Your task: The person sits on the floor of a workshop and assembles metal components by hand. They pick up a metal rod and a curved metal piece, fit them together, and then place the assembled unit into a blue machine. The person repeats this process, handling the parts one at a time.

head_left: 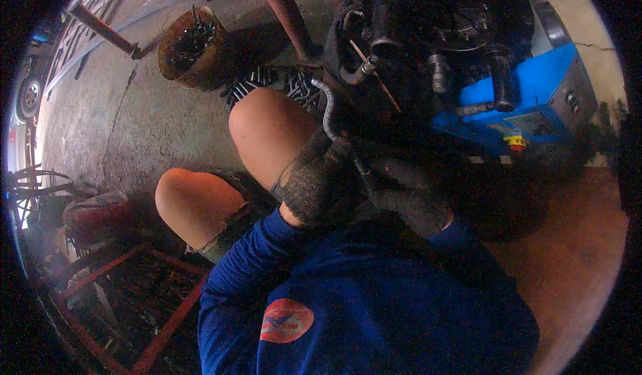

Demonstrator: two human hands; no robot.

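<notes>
Grey wavy bar (328, 111) | axis far-left to near-right | left hand (321, 181): gripping (nearer far end) | right hand (414, 198): grip indeterminable

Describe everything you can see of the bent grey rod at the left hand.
The bent rod is slim, grey and metallic-looking, with a ribbed surface. Its free upper end hooks toward the picture's left; below, it curves down into the gloved left hand, which grips it. A darker length shows between the gloves; shadow hides its lower end and whether the right hand touches it.
</notes>
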